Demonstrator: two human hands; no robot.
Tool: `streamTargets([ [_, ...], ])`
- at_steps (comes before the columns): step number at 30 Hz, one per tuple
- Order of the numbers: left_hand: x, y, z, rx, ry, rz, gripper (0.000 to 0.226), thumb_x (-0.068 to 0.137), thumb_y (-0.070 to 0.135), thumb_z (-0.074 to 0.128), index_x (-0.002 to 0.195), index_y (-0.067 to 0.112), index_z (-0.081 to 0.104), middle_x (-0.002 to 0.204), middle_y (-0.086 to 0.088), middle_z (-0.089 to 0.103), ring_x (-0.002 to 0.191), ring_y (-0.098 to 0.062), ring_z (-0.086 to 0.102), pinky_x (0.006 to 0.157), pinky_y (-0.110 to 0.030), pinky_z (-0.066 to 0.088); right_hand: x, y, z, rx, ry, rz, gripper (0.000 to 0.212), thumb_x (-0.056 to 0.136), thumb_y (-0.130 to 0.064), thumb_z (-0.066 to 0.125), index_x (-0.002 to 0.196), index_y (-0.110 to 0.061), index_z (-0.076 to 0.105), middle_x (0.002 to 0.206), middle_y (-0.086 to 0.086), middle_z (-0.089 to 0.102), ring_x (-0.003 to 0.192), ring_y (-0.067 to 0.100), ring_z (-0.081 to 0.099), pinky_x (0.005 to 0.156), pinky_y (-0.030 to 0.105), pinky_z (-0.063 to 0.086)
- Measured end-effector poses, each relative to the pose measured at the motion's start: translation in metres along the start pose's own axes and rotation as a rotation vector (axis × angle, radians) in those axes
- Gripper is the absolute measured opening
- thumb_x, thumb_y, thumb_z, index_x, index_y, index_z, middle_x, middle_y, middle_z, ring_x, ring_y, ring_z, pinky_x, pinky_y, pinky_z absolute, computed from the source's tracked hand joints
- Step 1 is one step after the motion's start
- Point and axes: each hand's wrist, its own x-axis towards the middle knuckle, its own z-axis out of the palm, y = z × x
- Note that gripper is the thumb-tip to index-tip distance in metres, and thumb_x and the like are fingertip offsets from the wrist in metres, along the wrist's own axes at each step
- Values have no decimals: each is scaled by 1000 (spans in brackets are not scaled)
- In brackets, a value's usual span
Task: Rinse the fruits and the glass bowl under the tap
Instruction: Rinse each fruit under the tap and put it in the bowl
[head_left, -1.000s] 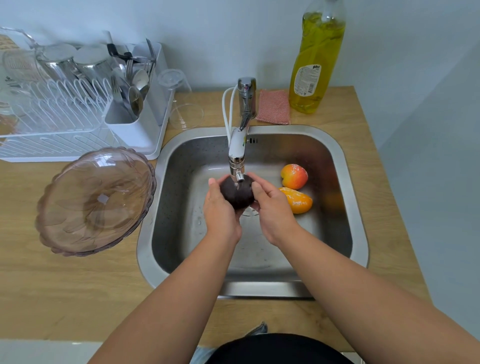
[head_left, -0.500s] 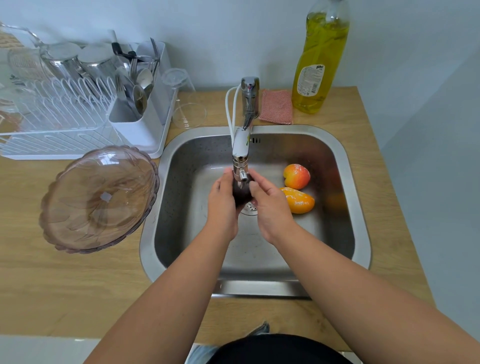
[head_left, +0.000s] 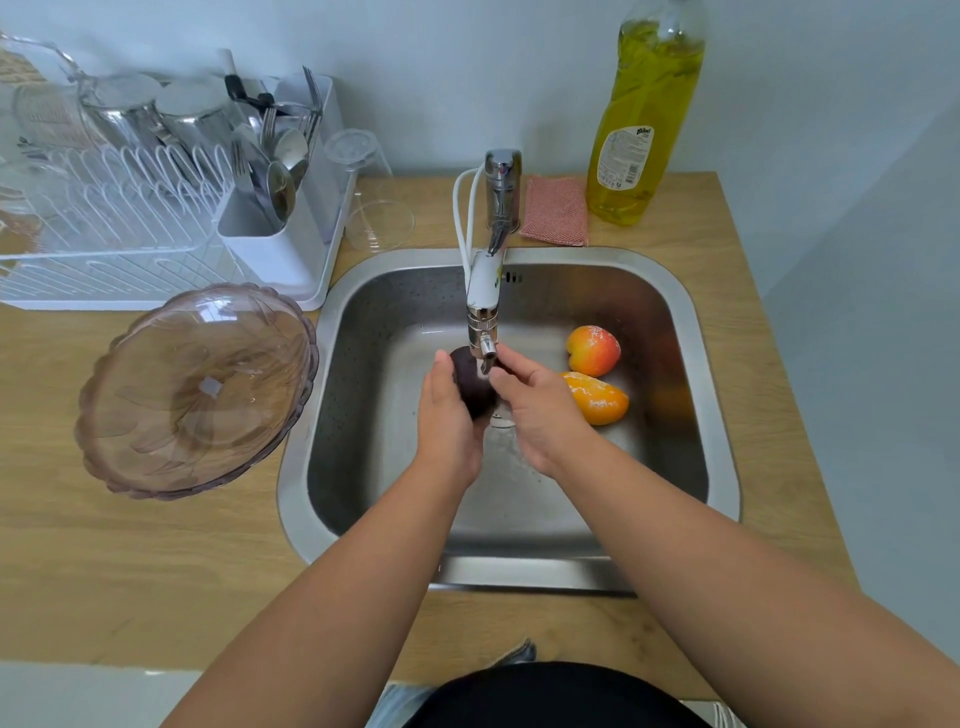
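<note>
Head view, looking down over a steel sink (head_left: 717, 374) set in a wooden counter (head_left: 130, 561).

Dark purple fruit (head_left: 474, 385) held directly beneath the tap (head_left: 485, 306) spout, above the sink basin, water running onto its top. Left hand (head_left: 447, 415) cupped around the fruit's left side, fingers curled behind it, thumb up along its edge. Right hand (head_left: 540, 402) pressed against the fruit's right side, thumb and fingers curled onto it under the spout. Both forearms reaching in from the bottom of the frame.

Two more fruits lying on the sink floor to the right of the hands: a red-and-yellow fruit (head_left: 594, 349) farther back, an orange fruit (head_left: 597, 399) just in front of it, the two touching or nearly so, both wet-looking.

Glass bowl (head_left: 197, 389), pinkish and scalloped at the rim, resting tilted on the counter just left of the sink, its edge overlapping the sink rim.

White dish rack (head_left: 104, 234) behind the bowl with metal cups and a cutlery holder (head_left: 270, 228) full of spoons and forks. Clear tumbler (head_left: 371, 197) lying on its side beside the rack. Pink sponge cloth (head_left: 556, 210) right of the tap base, a tall bottle of yellow liquid (head_left: 641, 119) just beside it against the wall.
</note>
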Motion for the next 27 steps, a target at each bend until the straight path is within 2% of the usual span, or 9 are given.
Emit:
streamTargets([
  [2, -1, 0, 0, -10, 7, -22, 51, 105, 43, 41, 135, 4, 55, 126, -22, 66, 99, -24, 69, 68, -29, 60, 1, -4, 0, -51, 2, 13, 39, 94, 0, 52, 132, -7, 59, 129, 10, 65, 123, 20, 58, 108, 32, 42],
  [5, 2, -4, 1, 16, -21, -24, 50, 105, 44, 40, 136, 7, 54, 131, -22, 64, 107, -27, 68, 73, -31, 61, 0, -12, 3, -34, 124, 7, 30, 93, -4, 58, 122, -6, 66, 119, 9, 70, 110, 18, 64, 98, 26, 49],
  [8, 2, -5, 2, 49, -19, -31, 49, 105, 45, 39, 134, 9, 56, 130, -21, 65, 105, -26, 68, 74, -32, 61, -1, -10, 5, -35, 184, -20, 26, 93, -9, 60, 118, -7, 69, 115, 7, 71, 106, 15, 66, 94, 25, 52],
  [13, 2, 4, -1, 18, 9, -51, 46, 105, 46, 39, 121, 10, 63, 107, -12, 73, 93, -22, 71, 75, -31, 58, 0, 0, 2, -105, -41, -33, 40, 94, -10, 55, 134, -11, 58, 129, 6, 66, 120, 18, 60, 104, 30, 46],
  [16, -3, -1, 0, 173, 13, 2, 43, 106, 45, 34, 127, 16, 57, 119, -11, 67, 99, -18, 65, 80, -29, 52, 2, -7, 4, -92, -4, 53, 40, 97, -11, 48, 135, -19, 57, 131, 5, 64, 114, 20, 61, 84, 26, 49],
  [19, -10, -8, -4, 439, -35, 226, 26, 106, 39, 35, 126, 29, 49, 117, 1, 59, 100, -7, 56, 80, -25, 44, 6, -11, 5, 2, 77, 178, 33, 99, -18, 41, 124, -26, 63, 125, 7, 65, 112, 26, 62, 81, 37, 55],
  [21, -7, -11, -11, 546, -105, 301, 27, 97, 46, 43, 123, 44, 50, 116, 8, 60, 111, -12, 56, 90, -31, 46, 8, -9, 5, 50, 90, 279, 27, 100, -29, 42, 115, -23, 64, 118, 12, 68, 109, 31, 65, 90, 48, 55],
  [24, -7, -13, -22, 719, -183, 346, 30, 92, 48, 46, 118, 64, 46, 121, 15, 57, 128, -21, 47, 107, -37, 42, 7, -5, 2, 45, 34, 379, 36, 99, -45, 42, 117, -19, 61, 114, 14, 70, 102, 33, 69, 88, 56, 54],
  [27, -9, -15, -22, 480, -181, 291, 43, 104, 31, 42, 147, 39, 41, 139, 9, 51, 132, -12, 47, 103, -21, 41, 3, 0, 2, 17, -30, 211, 28, 101, -28, 48, 124, -16, 56, 121, 12, 65, 106, 26, 65, 87, 45, 56],
])
